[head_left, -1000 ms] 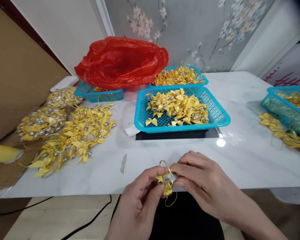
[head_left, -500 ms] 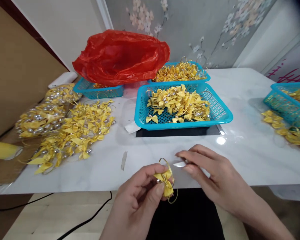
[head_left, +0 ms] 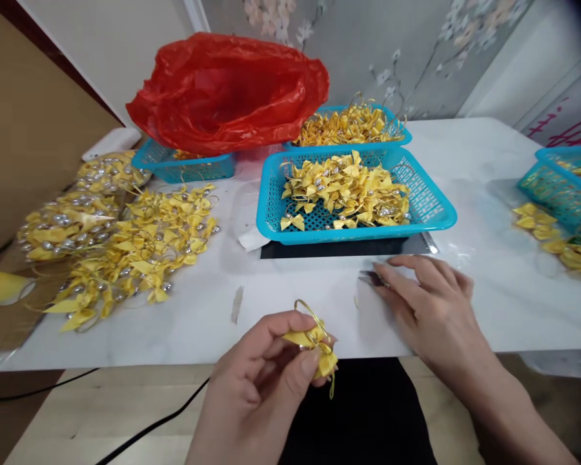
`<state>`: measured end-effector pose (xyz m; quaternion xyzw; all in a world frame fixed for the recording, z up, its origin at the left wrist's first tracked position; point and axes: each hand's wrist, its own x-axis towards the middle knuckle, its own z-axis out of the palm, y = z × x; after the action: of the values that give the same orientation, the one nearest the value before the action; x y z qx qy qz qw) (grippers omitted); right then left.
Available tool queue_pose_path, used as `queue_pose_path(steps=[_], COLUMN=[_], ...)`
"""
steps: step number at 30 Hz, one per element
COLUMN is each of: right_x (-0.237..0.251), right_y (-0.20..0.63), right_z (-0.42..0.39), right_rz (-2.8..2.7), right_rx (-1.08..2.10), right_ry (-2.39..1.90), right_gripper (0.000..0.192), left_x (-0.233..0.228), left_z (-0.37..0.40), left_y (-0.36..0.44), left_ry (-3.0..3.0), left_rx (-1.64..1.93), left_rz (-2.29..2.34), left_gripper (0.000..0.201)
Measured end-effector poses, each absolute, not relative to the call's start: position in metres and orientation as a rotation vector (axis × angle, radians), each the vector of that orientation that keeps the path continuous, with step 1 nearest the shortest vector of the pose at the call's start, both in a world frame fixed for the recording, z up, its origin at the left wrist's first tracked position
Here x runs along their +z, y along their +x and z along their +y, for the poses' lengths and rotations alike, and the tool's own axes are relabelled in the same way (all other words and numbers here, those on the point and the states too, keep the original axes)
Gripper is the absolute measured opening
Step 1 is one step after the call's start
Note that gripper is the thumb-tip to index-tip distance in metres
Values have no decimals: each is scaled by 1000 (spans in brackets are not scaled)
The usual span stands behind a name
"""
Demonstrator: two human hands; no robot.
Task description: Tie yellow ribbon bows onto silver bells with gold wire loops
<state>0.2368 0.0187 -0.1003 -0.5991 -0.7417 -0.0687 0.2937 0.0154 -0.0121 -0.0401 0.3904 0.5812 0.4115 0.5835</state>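
Note:
My left hand (head_left: 266,381) pinches a small yellow ribbon bow (head_left: 314,339) with a silver bead and a gold wire loop, held just past the near edge of the white marble table (head_left: 290,297). My right hand (head_left: 430,303) lies flat on the table to the right of the bow, fingers stretched out. Its fingertips rest by a small pale sliver near the black mat (head_left: 343,248). Whether the sliver is pinned under them is unclear.
A blue basket (head_left: 348,234) of yellow bows sits on the mat, with another (head_left: 401,132) behind it. A red plastic bag (head_left: 227,90) covers a third basket (head_left: 188,169). Loose bows (head_left: 145,245) and bagged ones (head_left: 68,223) lie left. A fourth basket (head_left: 556,194) stands right.
My right hand let go of the bow, drew away with a small white sliver, and moved right and forward onto the table. My left hand kept the bow.

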Motion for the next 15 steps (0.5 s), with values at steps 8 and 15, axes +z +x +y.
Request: queue_pose_path(steps=[8, 15], right_x=[-75, -54], right_y=[179, 202], right_z=[-26, -29], right_rz=[-1268, -1622], right_rx=[1638, 1403], right_ry=[-1002, -1114], right_gripper=[40, 18], left_x=[-36, -43], left_z=[-17, -15], left_y=[25, 20], left_ry=[1166, 1273], left_rx=[1109, 1141], left_rz=[1499, 1523], left_gripper=[18, 24])
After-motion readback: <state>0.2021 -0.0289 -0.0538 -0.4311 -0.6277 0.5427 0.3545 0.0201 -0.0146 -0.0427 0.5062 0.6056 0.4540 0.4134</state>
